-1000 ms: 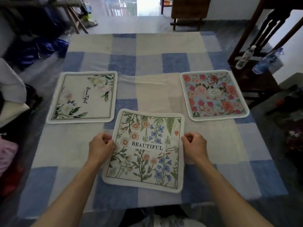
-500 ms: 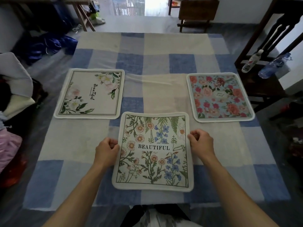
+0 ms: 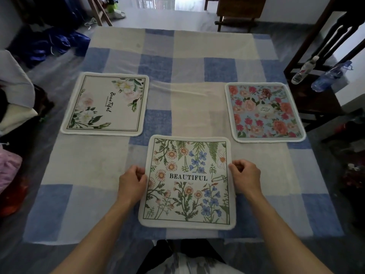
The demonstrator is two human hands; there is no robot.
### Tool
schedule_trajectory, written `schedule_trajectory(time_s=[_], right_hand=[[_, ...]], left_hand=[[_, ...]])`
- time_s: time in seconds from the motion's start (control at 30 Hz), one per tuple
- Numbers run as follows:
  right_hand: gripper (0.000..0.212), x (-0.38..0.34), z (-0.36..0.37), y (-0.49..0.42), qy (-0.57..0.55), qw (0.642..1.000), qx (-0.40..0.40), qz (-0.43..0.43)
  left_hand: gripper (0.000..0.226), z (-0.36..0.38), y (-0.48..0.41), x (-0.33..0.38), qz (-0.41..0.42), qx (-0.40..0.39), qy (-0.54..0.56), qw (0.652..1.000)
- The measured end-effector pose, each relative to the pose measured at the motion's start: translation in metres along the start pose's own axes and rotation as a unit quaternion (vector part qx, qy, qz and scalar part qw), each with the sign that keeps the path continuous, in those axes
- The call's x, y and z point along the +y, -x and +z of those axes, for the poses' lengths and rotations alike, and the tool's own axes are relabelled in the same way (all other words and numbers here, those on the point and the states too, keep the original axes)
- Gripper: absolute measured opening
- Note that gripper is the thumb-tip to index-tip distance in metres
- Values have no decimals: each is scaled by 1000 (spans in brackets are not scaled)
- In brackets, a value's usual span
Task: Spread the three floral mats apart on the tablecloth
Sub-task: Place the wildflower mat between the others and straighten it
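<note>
Three mats lie apart on the checked tablecloth (image 3: pixel 189 99), last one being placed

Left hand (image 3: pixel 132 183) and right hand (image 3: pixel 245 177) pinch the wildflower mat (image 3: pixel 188 181) by its side edges; white mat (image 3: pixel 105 103) and rose mat (image 3: pixel 264 111) lie beyond it; next, seemingly, let go

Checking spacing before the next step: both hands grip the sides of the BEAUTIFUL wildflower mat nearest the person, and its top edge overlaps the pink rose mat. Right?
Not quite. In the head view the wildflower mat, gripped by the left hand and right hand, lies clear of the rose mat; tablecloth shows between them.
</note>
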State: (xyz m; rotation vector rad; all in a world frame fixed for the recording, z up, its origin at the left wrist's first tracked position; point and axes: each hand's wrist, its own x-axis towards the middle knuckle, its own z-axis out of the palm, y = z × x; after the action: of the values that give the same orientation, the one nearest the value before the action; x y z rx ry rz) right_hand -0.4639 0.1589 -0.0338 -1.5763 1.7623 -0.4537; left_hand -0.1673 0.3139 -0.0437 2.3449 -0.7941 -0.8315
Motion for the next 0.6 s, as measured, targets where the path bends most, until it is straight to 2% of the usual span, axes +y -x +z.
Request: schedule_trajectory(time_s=[0.17, 0.33, 0.6], right_hand=[[25, 9, -5, 5, 53, 998, -26, 22], [24, 24, -10, 18, 45, 994, -76, 62], [18, 20, -3, 33, 79, 994, -53, 49]], left_hand=[[11, -4, 2, -6, 46, -30, -94, 994], [7, -3, 1, -6, 46, -15, -111, 993], [6, 0, 0, -7, 40, -16, -97, 994]])
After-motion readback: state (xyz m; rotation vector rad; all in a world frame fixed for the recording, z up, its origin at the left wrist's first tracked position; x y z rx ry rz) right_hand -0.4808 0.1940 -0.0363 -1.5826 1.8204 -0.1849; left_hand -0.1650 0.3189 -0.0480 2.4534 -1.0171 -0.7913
